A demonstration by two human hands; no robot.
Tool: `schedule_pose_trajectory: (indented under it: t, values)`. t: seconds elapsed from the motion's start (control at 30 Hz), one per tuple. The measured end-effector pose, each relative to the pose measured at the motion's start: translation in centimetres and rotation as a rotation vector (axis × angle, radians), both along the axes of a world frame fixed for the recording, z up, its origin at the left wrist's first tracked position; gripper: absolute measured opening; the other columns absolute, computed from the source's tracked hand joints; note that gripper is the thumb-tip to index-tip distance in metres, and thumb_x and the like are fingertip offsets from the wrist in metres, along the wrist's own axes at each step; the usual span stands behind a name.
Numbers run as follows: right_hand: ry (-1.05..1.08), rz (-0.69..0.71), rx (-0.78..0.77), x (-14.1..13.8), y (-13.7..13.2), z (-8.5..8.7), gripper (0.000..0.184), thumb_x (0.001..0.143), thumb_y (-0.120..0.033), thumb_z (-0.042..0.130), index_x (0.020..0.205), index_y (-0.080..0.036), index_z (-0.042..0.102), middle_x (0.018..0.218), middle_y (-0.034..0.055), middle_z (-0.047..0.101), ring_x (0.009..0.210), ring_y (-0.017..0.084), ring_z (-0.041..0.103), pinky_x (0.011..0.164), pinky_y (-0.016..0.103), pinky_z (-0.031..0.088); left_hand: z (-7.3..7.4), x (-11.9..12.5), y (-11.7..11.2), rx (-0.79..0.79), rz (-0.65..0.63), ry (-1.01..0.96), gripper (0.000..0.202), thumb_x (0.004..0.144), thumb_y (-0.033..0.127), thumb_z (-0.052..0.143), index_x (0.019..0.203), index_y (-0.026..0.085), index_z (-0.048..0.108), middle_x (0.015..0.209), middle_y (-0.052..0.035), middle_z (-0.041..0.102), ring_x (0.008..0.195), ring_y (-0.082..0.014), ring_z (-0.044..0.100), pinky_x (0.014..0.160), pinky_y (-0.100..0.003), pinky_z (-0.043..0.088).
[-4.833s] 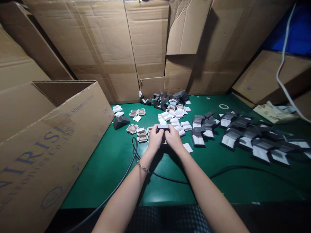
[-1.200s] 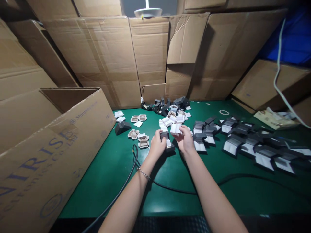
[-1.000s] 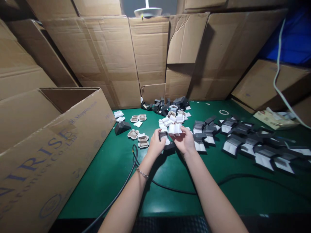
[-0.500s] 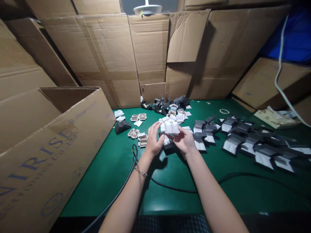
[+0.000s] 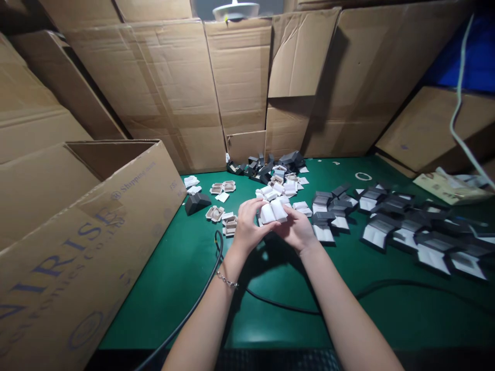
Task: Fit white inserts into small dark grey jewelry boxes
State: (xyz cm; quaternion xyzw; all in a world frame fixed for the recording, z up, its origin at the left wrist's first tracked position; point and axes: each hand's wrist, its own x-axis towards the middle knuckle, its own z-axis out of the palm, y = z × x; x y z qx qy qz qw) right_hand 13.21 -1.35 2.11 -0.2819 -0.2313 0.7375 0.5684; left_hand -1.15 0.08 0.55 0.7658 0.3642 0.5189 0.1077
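In the middle of the table, my left hand (image 5: pixel 249 222) and my right hand (image 5: pixel 297 229) grip a small white two-part insert (image 5: pixel 274 211) between them. Its two pale halves face up, split by a crease. My left thumb lies along the near edge, while the right fingers are under and beside the right end; the underside is hidden. Just beyond it lies a heap of similar white pieces (image 5: pixel 270 191). Opened black boxes with white linings (image 5: pixel 324 232) are to the right of my right hand. Brown moulded trays (image 5: pixel 214 213) lie left of my left hand.
A large open carton (image 5: pixel 127 221) stands at the left. Piled black boxes (image 5: pixel 263 167) sit at the back against stacked cardboard (image 5: pixel 247 93). More open black boxes (image 5: pixel 410 221) spread along the right. A black cable (image 5: pixel 270 304) crosses the green table (image 5: pixel 278 330) beneath my forearms.
My left thumb has come across the front of the white insert, and both hands have closed in on it. The dark box seen below it earlier no longer shows. The view has shifted slightly.
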Motion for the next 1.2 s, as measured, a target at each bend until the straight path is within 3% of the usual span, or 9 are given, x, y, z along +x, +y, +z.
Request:
schedule_pose_trajectory:
  t: [0.17, 0.43, 0.63, 0.87, 1.07, 1.2]
  values:
    - [-0.036, -0.034, -0.029, -0.2, -0.4, 0.8, 0.013, 0.075, -0.026, 0.062, 0.086, -0.02, 0.067, 0.08, 0.001, 0.071, 0.069, 0.014, 0.066, 0.056, 0.022, 0.055, 0.8, 0.5, -1.1, -0.078, -0.038, -0.123, 0.052, 0.068, 0.048, 0.072, 0.108, 0.017, 0.058, 0.107, -0.0121, 0.066, 0.101, -0.022, 0.061, 0.086, -0.036, 0.051]
    - [-0.091, -0.048, 0.03, -1.0, -0.6, 0.7, 0.019, 0.068, -0.032, 0.068, 0.082, -0.024, 0.059, 0.078, -0.0005, 0.065, 0.064, 0.014, 0.061, 0.049, 0.023, 0.05, 1.1, 0.7, -1.5, -0.112, -0.068, -0.157, 0.052, 0.068, 0.04, 0.075, 0.11, 0.017, 0.056, 0.116, -0.0128, 0.064, 0.11, -0.0229, 0.061, 0.092, -0.036, 0.049]
    - [-0.369, -0.387, 0.239, -1.1, -0.2, 0.3, 0.022, 0.065, -0.035, 0.069, 0.079, -0.023, 0.057, 0.074, -0.0033, 0.062, 0.064, 0.011, 0.057, 0.06, 0.024, 0.049, 0.7, 1.0, -1.5, -0.068, -0.055, -0.189, 0.044, 0.069, 0.034, 0.075, 0.103, 0.017, 0.055, 0.11, -0.0116, 0.066, 0.105, -0.0214, 0.063, 0.087, -0.033, 0.051]
    - [-0.692, -0.589, 0.233, -1.3, -0.1, -0.2, 0.026, 0.069, -0.042, 0.064, 0.079, -0.018, 0.065, 0.078, 0.0035, 0.067, 0.076, 0.019, 0.061, 0.071, 0.032, 0.049, 0.3, 0.8, -0.9, -0.079, 0.01, -0.118, 0.041, 0.066, 0.034, 0.075, 0.098, 0.017, 0.056, 0.095, -0.0062, 0.066, 0.09, -0.0177, 0.064, 0.079, -0.03, 0.051]
    - [-0.979, -0.61, 0.397, -1.5, -0.9, -0.1, 0.032, 0.079, -0.045, 0.056, 0.084, -0.017, 0.071, 0.088, 0.0073, 0.07, 0.083, 0.021, 0.062, 0.078, 0.036, 0.049, -0.1, 0.3, -0.4, -0.091, 0.088, -0.057, 0.037, 0.069, 0.033, 0.073, 0.098, 0.018, 0.055, 0.093, -0.0049, 0.065, 0.087, -0.0176, 0.063, 0.076, -0.029, 0.05]
    - [-1.086, -0.548, 0.504, -1.9, -1.0, -0.3, 0.038, 0.068, -0.037, 0.07, 0.102, -0.019, 0.07, 0.102, 0.0083, 0.069, 0.09, 0.023, 0.063, 0.085, 0.038, 0.05, -0.5, -0.4, 0.1, -0.014, 0.16, 0.035, 0.032, 0.075, 0.031, 0.067, 0.102, 0.019, 0.055, 0.098, -0.0064, 0.065, 0.091, -0.0195, 0.062, 0.08, -0.033, 0.049]
